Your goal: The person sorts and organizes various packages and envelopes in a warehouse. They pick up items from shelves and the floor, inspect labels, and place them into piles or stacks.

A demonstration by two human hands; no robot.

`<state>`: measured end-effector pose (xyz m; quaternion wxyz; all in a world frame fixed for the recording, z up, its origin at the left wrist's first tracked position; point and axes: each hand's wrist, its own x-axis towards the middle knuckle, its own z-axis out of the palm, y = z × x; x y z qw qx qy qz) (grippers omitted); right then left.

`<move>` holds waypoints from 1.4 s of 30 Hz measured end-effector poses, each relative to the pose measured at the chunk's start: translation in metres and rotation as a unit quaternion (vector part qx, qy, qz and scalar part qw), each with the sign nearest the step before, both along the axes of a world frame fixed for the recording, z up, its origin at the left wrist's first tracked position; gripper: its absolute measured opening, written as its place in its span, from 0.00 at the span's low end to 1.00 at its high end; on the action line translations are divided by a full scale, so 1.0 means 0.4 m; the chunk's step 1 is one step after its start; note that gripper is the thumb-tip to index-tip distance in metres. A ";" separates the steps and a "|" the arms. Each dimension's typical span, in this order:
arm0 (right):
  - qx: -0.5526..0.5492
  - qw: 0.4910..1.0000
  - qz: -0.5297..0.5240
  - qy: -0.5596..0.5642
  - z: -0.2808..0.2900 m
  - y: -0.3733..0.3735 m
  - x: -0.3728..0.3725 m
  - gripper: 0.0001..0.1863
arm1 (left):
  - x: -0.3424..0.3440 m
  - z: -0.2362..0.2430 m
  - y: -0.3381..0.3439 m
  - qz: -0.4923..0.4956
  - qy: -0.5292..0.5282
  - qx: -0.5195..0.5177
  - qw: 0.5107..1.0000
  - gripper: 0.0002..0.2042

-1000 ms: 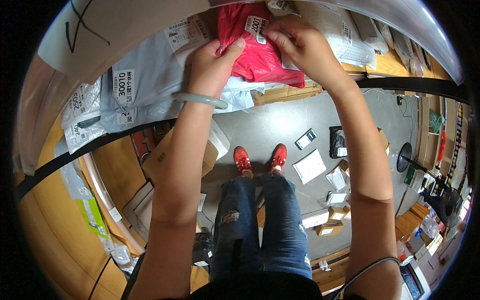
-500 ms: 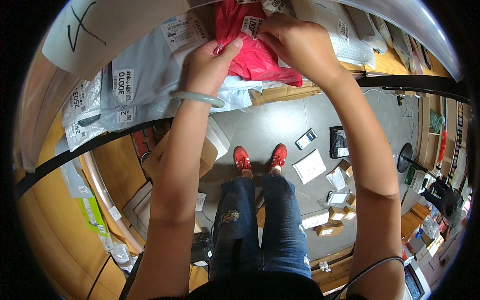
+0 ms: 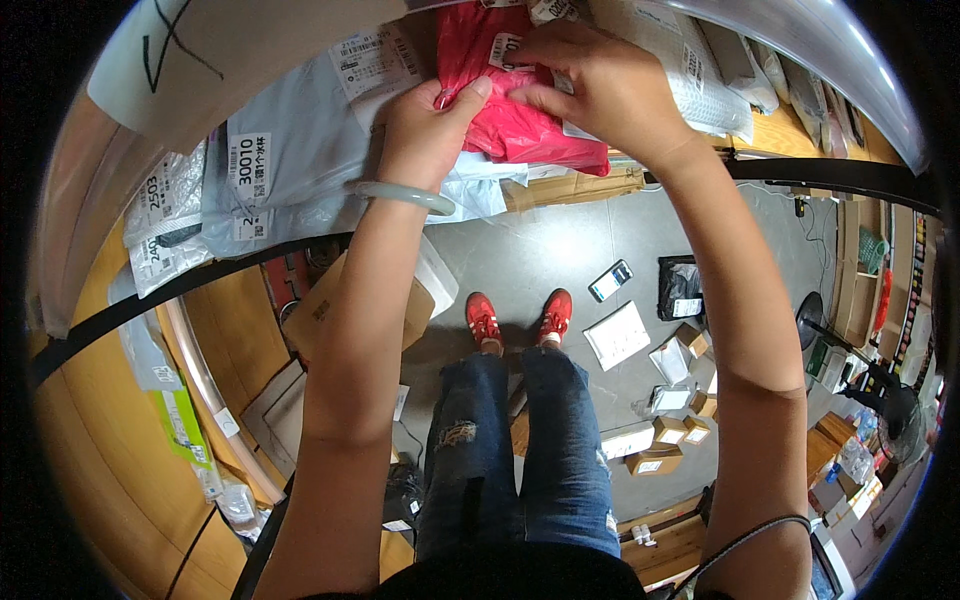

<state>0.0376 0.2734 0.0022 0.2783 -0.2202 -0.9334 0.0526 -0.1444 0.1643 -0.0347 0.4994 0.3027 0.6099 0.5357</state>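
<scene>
Shelf [image 3: 783, 134]: red parcel [image 3: 512, 128] between hands [image 3: 628, 97].

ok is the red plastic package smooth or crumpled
Crumpled: wrinkles show across the red plastic package, including beside the left hand; the right hand hides part of it.

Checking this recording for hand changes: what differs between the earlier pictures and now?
The right hand has opened: its thumb and fingers, bunched at the white label just before, now spread apart over the red plastic package. The left hand still pinches that package; the grey parcel to its left stays put.
</scene>
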 end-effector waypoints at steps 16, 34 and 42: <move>-0.282 0.953 -0.103 -0.047 0.094 0.035 -0.048 0.14 | -0.002 -0.006 0.007 0.005 0.027 0.012 1.000 0.16; -0.094 0.992 -0.084 0.011 0.080 -0.032 0.139 0.35 | -0.018 -0.042 -0.024 0.013 0.139 0.086 0.986 0.15; 0.100 0.974 -0.203 0.020 0.027 0.033 0.298 0.28 | 0.005 -0.029 -0.030 -0.015 0.053 0.143 0.988 0.13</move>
